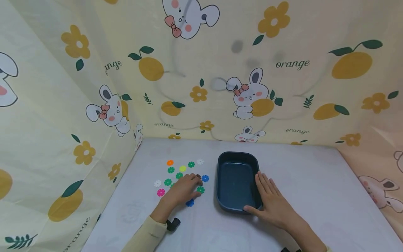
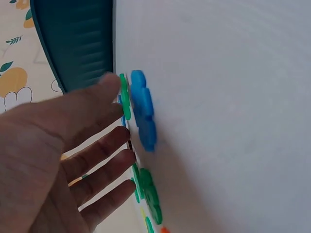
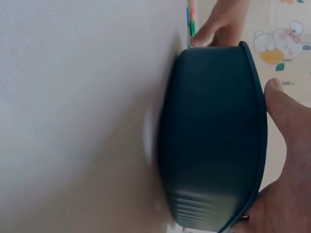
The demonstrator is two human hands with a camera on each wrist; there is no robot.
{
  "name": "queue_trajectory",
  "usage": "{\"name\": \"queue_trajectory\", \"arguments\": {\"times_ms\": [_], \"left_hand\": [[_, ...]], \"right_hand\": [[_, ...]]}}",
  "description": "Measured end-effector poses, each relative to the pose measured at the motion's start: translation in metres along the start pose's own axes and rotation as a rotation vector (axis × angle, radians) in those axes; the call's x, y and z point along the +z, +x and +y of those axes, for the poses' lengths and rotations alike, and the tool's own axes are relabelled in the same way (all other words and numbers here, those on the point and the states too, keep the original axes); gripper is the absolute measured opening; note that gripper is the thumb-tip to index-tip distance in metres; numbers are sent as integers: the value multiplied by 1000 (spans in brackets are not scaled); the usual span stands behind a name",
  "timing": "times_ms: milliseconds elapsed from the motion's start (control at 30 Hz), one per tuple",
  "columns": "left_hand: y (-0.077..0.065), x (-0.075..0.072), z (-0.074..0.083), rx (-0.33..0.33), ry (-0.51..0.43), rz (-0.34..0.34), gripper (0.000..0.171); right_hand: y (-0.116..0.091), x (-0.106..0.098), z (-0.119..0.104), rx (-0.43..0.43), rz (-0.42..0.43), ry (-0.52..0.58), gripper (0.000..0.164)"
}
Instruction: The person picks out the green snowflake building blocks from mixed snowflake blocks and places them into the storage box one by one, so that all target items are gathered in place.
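My left hand (image 1: 185, 188) reaches over a group of colourful snowflake-shaped plastic discs, with fingers bent slightly downward. Its thumb and fingertips are around a green disc (image 1: 200, 189). A blue disc (image 1: 205, 178) and a brown disc (image 1: 198, 176), partly covered by the fingers, lie just beyond. Closer to me, another blue disc (image 1: 190, 203) is below the thumb; it shows large in the left wrist view. A dark blue rectangular box (image 1: 234, 183) stands to the right. My right hand (image 1: 276, 207) rests against it, straight fingers along the right rim and thumb at the near rim.
More discs lie left of the box: an orange one (image 1: 170, 162), a yellow one (image 1: 183, 168), a pink one (image 1: 161, 192), white ones and several green ones. All are on a white-covered table (image 1: 315, 189). A printed curtain (image 1: 220, 115) hangs behind and at both sides.
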State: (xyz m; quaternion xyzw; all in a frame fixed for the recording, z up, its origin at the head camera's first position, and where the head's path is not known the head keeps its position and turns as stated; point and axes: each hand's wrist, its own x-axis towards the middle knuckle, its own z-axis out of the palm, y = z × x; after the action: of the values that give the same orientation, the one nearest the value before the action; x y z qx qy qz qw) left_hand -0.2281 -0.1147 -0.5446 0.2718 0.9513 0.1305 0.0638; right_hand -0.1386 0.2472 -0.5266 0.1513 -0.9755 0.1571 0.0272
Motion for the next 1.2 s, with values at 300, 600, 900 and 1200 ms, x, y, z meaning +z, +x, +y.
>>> {"name": "queue_trajectory", "arguments": {"times_ms": [300, 600, 900, 1200], "left_hand": [[2, -2, 3, 17, 45, 18, 31], [7, -4, 3, -39, -160, -25, 29], [10, -23, 2, 36, -470, -25, 17], [24, -51, 20, 142, -575, -5, 17]], "right_hand": [[0, 2, -2, 0, 14, -10, 126], [2, 4, 0, -2, 4, -13, 128], [3, 7, 1, -8, 14, -17, 128], [3, 7, 0, -10, 28, -12, 126]]}}
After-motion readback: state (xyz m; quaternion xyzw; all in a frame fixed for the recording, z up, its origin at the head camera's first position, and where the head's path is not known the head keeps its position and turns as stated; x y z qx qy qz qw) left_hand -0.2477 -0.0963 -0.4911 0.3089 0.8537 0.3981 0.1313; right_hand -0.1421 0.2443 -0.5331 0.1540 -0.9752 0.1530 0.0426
